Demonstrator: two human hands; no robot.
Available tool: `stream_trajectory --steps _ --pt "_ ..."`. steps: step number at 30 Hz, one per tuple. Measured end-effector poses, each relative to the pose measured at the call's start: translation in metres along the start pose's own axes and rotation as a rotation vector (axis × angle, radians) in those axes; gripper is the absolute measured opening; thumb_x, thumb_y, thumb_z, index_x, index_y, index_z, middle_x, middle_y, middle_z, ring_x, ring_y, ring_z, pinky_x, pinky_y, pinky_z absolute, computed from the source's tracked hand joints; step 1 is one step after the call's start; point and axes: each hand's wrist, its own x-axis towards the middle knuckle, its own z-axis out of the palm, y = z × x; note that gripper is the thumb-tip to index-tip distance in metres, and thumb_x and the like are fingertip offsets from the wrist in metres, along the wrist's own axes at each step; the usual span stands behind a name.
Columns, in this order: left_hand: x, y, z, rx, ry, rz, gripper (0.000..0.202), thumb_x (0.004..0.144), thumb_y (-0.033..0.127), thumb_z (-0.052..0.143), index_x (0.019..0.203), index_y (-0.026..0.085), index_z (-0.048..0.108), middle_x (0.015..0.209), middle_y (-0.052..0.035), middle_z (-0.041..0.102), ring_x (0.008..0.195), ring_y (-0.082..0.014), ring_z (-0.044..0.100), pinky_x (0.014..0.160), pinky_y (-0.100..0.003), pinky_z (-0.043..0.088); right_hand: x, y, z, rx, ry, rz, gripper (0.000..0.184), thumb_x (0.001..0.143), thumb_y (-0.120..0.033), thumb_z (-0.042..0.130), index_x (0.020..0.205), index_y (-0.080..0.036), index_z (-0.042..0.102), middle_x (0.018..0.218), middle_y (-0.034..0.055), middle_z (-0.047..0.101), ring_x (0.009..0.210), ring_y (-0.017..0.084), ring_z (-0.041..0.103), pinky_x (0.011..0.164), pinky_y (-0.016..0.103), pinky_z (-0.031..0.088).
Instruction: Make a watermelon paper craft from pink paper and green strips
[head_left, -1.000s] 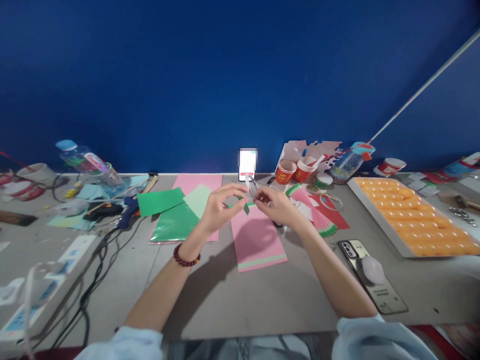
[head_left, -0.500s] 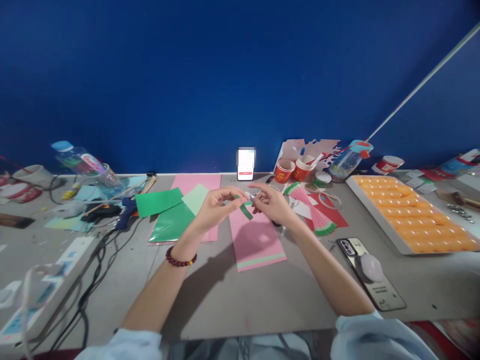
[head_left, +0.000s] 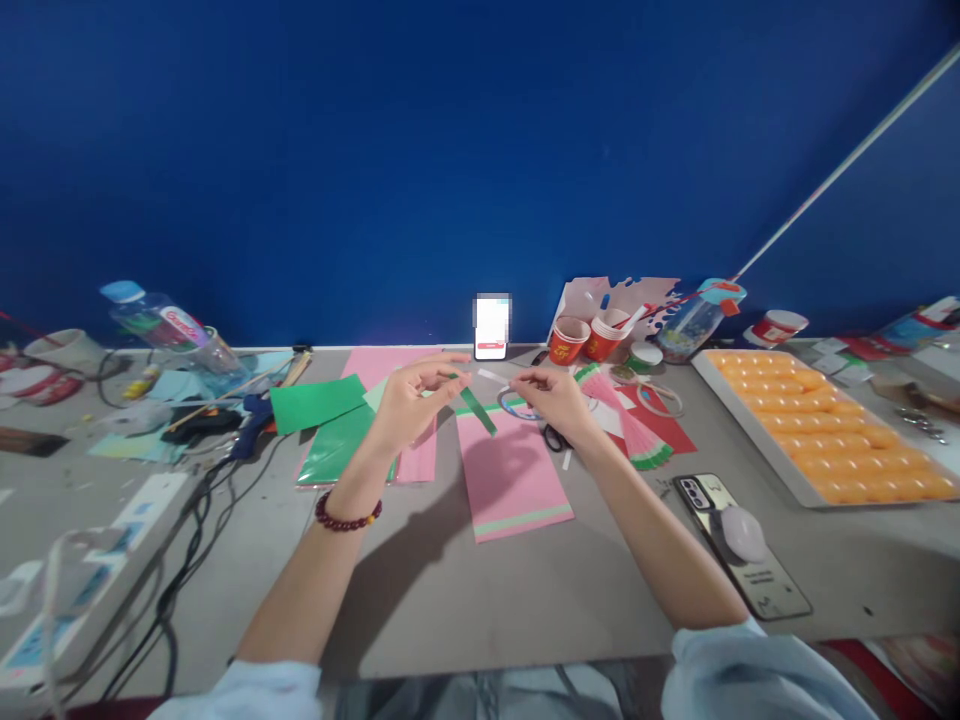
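My left hand (head_left: 412,405) pinches a narrow dark green paper strip (head_left: 478,410), which hangs slanting down to the right over the pink sheet. Between the thumb and finger of my right hand (head_left: 553,398) is a short, thin white strip (head_left: 493,377) that points left, apart from the green one. Below both hands lies a pink paper sheet (head_left: 517,470) with a pale green band near its front edge and a green band along its far edge. A ring-shaped roll (head_left: 516,408) lies partly hidden by my right hand, and dark scissor handles (head_left: 553,438) show beside it.
Green paper (head_left: 319,402) and pink paper (head_left: 416,465) lie at left. A lit phone (head_left: 491,330) leans on the blue wall. Red paper cups (head_left: 570,342), pink paper fans (head_left: 641,440), a tray of orange balls (head_left: 832,430) and another phone (head_left: 750,550) are at right.
My hands have drawn apart, the left one going left with the green strip. The white strip now shows stretched out from my right fingers, separate from the green strip.
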Motion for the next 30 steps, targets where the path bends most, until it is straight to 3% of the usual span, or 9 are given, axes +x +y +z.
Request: stream_trajectory --steps 3,7,11,17,23,30 --pt "0.003 -0.003 0.000 -0.032 0.120 -0.026 0.014 0.073 0.034 0.074 0.077 0.021 0.075 0.092 -0.0056 0.071 0.070 -0.0125 0.064 0.059 -0.023 0.051 0.000 -0.004 -0.009 -0.060 0.099 -0.048 0.022 0.074 -0.038 0.064 0.078 -0.017 0.071 0.070 0.0021 0.066 0.060 0.014 0.055 0.056 0.026 0.043" --pt "0.004 -0.002 0.004 -0.114 0.159 -0.192 0.024 0.067 0.039 0.078 0.076 0.018 0.075 0.064 -0.0040 0.069 0.058 -0.0142 0.063 0.054 -0.026 0.051 -0.008 -0.018 -0.022 -0.091 0.181 -0.155 0.022 0.075 -0.037 0.063 0.079 -0.018 0.072 0.076 0.0036 0.070 0.067 0.015 0.060 0.064 0.028 0.045" --pt "0.003 -0.003 0.012 -0.245 0.151 -0.302 0.031 0.061 0.040 0.081 0.078 0.015 0.074 0.073 -0.0080 0.073 0.068 -0.0184 0.067 0.062 -0.029 0.053 -0.026 -0.036 -0.028 -0.175 0.245 -0.230 0.018 0.078 -0.032 0.061 0.080 -0.019 0.073 0.080 0.0044 0.071 0.071 0.016 0.061 0.069 0.029 0.046" --pt "0.001 -0.010 0.021 -0.430 0.104 -0.445 0.034 0.057 0.035 0.084 0.082 0.016 0.074 0.079 -0.0083 0.074 0.080 -0.0201 0.070 0.069 -0.027 0.052 -0.046 -0.051 -0.021 -0.212 0.183 -0.240 0.016 0.080 -0.033 0.062 0.079 -0.020 0.072 0.075 0.0021 0.069 0.063 0.013 0.055 0.061 0.027 0.042" --pt "-0.005 -0.013 0.029 -0.455 0.050 -0.430 0.027 0.063 0.031 0.080 0.087 0.017 0.075 0.079 -0.0077 0.075 0.081 -0.0195 0.070 0.068 -0.026 0.051 -0.047 -0.051 -0.014 -0.221 0.120 -0.173 0.017 0.079 -0.035 0.063 0.076 -0.020 0.071 0.062 -0.0009 0.062 0.052 0.011 0.046 0.052 0.024 0.035" --pt "-0.009 0.000 0.036 -0.361 0.038 -0.421 0.017 0.067 0.027 0.076 0.081 0.019 0.076 0.079 -0.0063 0.075 0.080 -0.0184 0.070 0.066 -0.024 0.050 -0.044 -0.047 -0.011 -0.321 0.155 -0.176 0.018 0.078 -0.036 0.064 0.074 -0.021 0.070 0.058 -0.0015 0.059 0.051 0.011 0.042 0.050 0.024 0.033"
